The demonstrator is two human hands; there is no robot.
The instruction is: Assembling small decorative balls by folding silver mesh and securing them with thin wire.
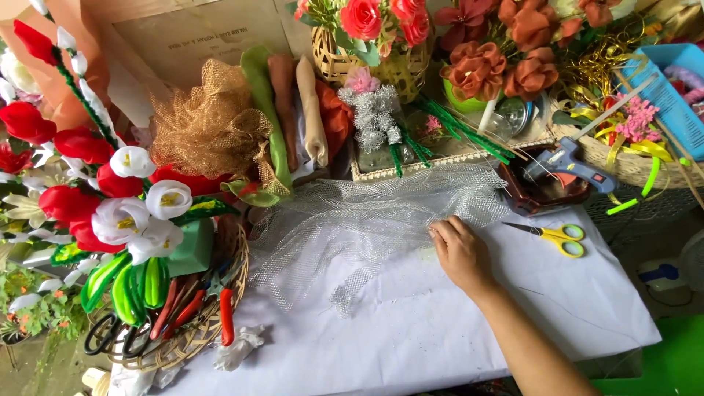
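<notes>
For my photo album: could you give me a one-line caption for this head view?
A right hand presses on silver mesh spread over a white table, with yellow scissors and artificial flowers nearby.

bare right hand (460,253), forearm (no sleeve)

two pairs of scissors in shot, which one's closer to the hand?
The yellow-handled scissors, lying on the white cloth just right of the right hand. The black-handled scissors sit in the basket far left.

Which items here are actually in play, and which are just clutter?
In play:
right hand, fingers pressing on the silver mesh
silver mesh, spread on the white tabletop

Lying about:
yellow scissors
glue gun
gold mesh
basket of pliers
</notes>
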